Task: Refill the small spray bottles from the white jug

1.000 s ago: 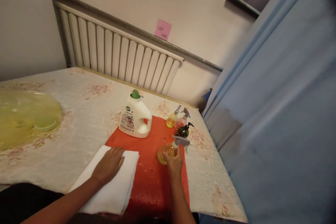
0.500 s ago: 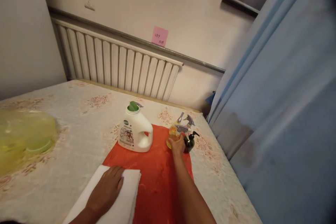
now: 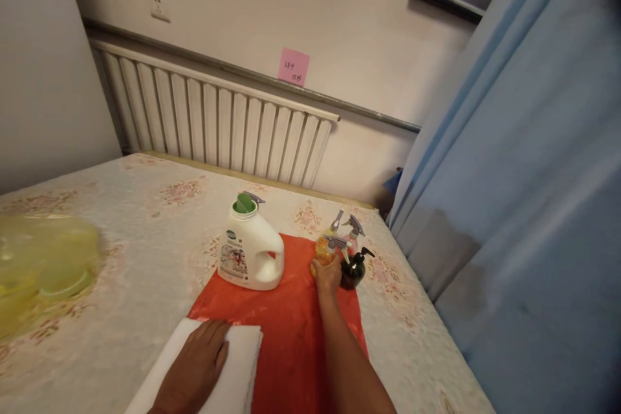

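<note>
My left hand (image 3: 200,362) lies flat with its fingers out on a folded white towel (image 3: 239,362). Reaching forward, my right hand (image 3: 328,273) is wrapped round an orange-tinted spray bottle (image 3: 321,264) with a grey trigger head. Close behind it are a yellowish spray bottle (image 3: 330,231) and a pink spray bottle (image 3: 351,243). A dark pump bottle (image 3: 353,272) stands just right of my hand. Left of these, a white detergent jug (image 3: 252,249) with a green cap stands upright on the red cloth (image 3: 286,336). Another grey trigger head (image 3: 255,198) shows behind the jug.
A floral cover (image 3: 126,259) spreads over the surface below. At the left lies a translucent yellow plastic bag (image 3: 48,252). A radiator (image 3: 213,119) and wall run along the back, and a blue curtain (image 3: 514,207) hangs on the right.
The view has shifted slightly. My right hand stays round the orange-tinted spray bottle, and my left hand stays on the towel.
</note>
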`<act>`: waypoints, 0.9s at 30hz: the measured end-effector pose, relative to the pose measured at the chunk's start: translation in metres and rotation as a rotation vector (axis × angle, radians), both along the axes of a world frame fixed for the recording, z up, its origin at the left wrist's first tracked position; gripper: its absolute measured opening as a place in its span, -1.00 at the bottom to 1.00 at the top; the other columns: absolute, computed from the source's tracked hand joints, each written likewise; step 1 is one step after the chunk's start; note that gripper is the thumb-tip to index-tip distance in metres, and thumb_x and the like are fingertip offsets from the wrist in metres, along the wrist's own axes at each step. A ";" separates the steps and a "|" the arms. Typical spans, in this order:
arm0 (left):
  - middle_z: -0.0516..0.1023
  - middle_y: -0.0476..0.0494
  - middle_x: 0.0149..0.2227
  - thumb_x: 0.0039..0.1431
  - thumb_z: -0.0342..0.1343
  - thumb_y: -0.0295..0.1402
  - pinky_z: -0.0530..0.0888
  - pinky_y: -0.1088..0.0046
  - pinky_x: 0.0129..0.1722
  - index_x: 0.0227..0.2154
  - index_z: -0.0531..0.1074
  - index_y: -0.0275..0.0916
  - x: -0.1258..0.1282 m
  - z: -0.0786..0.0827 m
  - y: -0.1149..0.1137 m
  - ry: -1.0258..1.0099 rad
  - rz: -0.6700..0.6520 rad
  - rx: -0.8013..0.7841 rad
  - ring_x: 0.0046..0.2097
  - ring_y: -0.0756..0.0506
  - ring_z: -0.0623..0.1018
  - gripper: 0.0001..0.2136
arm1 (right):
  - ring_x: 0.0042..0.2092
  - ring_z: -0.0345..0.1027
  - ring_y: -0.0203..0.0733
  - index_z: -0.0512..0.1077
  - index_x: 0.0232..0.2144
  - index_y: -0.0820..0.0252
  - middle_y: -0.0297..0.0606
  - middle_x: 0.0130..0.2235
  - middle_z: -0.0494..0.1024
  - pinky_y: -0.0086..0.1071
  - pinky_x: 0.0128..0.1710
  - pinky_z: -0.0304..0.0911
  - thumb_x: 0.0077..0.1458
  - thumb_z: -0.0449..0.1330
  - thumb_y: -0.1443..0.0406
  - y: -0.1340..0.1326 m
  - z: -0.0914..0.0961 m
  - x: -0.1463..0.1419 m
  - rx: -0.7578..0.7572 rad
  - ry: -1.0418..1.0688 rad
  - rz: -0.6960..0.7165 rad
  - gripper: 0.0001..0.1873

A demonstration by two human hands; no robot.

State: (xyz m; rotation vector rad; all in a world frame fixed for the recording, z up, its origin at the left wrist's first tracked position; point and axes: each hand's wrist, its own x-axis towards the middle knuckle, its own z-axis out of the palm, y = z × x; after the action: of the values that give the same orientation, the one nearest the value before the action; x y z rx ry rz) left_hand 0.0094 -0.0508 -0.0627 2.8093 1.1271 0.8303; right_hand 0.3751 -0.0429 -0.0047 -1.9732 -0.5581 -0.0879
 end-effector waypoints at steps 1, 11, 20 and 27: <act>0.58 -0.25 0.00 0.27 -0.04 -0.24 0.45 0.03 0.09 0.00 0.47 -0.17 0.000 0.000 0.000 0.005 0.001 0.001 0.04 -0.29 0.54 -0.68 | 0.01 0.43 0.17 0.31 0.10 0.33 0.19 0.01 0.51 -0.13 -0.05 0.28 -0.27 0.36 0.17 0.000 -0.002 0.000 0.000 0.003 -0.004 -0.16; 0.58 -0.21 0.01 0.30 -0.04 -0.25 0.43 0.10 0.11 0.01 0.45 -0.19 -0.001 -0.005 0.002 0.031 0.000 0.056 0.05 -0.25 0.52 -0.68 | 0.07 0.37 0.16 0.30 0.07 0.42 0.21 0.05 0.46 -0.21 -0.01 0.24 -0.11 0.26 0.22 -0.013 -0.004 -0.012 0.093 -0.047 -0.061 -0.32; 0.57 -0.19 0.01 0.29 0.00 -0.27 0.44 0.15 0.09 0.02 0.45 -0.19 -0.001 -0.006 0.003 0.025 -0.010 0.058 0.04 -0.22 0.52 -0.70 | -0.25 0.49 -0.04 0.45 -0.21 0.29 -0.02 -0.27 0.59 -0.26 -0.17 0.33 0.00 0.02 0.30 -0.028 0.002 -0.052 0.155 -0.074 0.026 -0.67; 0.57 -0.18 0.02 0.28 0.01 -0.27 0.44 0.12 0.11 0.03 0.45 -0.18 -0.002 -0.009 0.001 0.016 0.014 0.037 0.05 -0.24 0.53 -0.69 | -0.38 0.47 -0.20 0.49 -0.27 0.21 -0.27 -0.40 0.59 -0.41 -0.34 0.33 0.00 0.04 0.33 0.027 0.059 -0.060 0.094 -0.125 0.401 -0.72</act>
State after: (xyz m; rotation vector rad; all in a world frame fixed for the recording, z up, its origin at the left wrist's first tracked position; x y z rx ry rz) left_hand 0.0074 -0.0497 -0.0721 2.8464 1.1473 0.8397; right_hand 0.3147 -0.0157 0.0540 -1.7392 -1.0026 0.0124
